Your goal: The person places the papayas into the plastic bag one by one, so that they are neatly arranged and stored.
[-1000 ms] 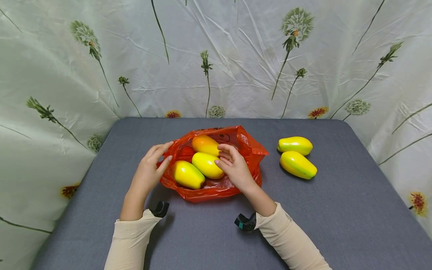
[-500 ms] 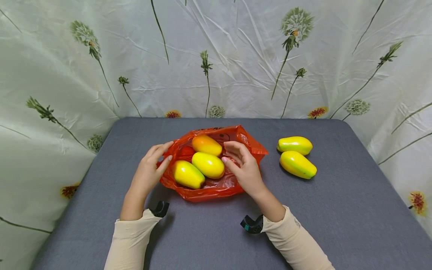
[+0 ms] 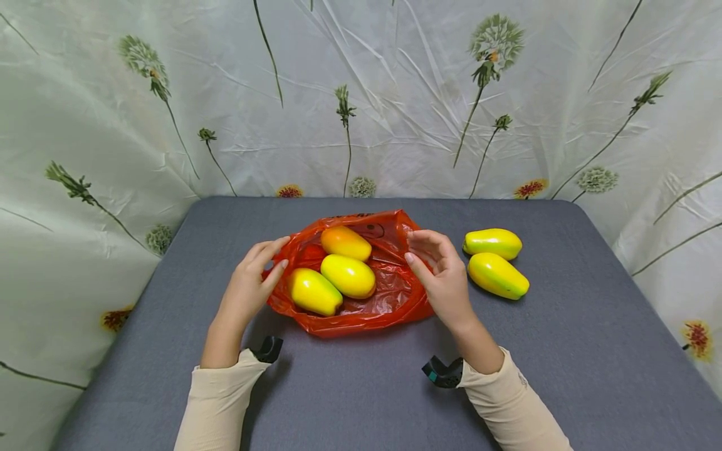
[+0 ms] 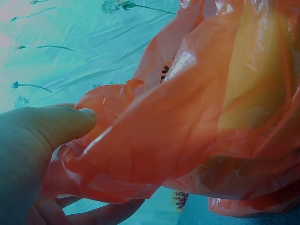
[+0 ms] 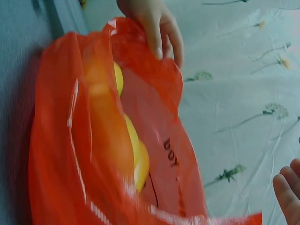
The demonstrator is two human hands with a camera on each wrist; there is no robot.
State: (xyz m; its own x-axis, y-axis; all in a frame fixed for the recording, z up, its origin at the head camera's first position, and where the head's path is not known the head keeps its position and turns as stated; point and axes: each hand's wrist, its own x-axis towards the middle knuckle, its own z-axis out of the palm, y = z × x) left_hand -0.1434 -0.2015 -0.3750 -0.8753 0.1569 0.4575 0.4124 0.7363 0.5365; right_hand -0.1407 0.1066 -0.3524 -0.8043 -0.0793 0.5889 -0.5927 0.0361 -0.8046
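Observation:
A red plastic bag (image 3: 350, 324) lies with its mouth spread wide in the head view. Inside it are three papayas: an orange-yellow one (image 3: 345, 243) at the back, a yellow one (image 3: 348, 276) in the middle and a yellow-green one (image 3: 314, 292) at front left. My left hand (image 3: 245, 282) holds the bag's left rim; in the left wrist view its thumb (image 4: 77, 123) lies on the film with fingers beneath. Over the right rim hovers my right hand (image 3: 445, 282), fingers loosely bent and holding nothing. Its fingertips (image 5: 288, 185) show apart from the bag in the right wrist view.
Two more papayas lie side by side right of the bag, a yellow one (image 3: 493, 243) behind a yellow-green one (image 3: 499, 275). The grey table (image 3: 350, 388) ends at a white floral curtain (image 3: 395, 125) along the back and sides.
My right hand has moved right, from over the middle papaya to the bag's right rim, uncovering the fruit. The left hand and the papayas have stayed in place.

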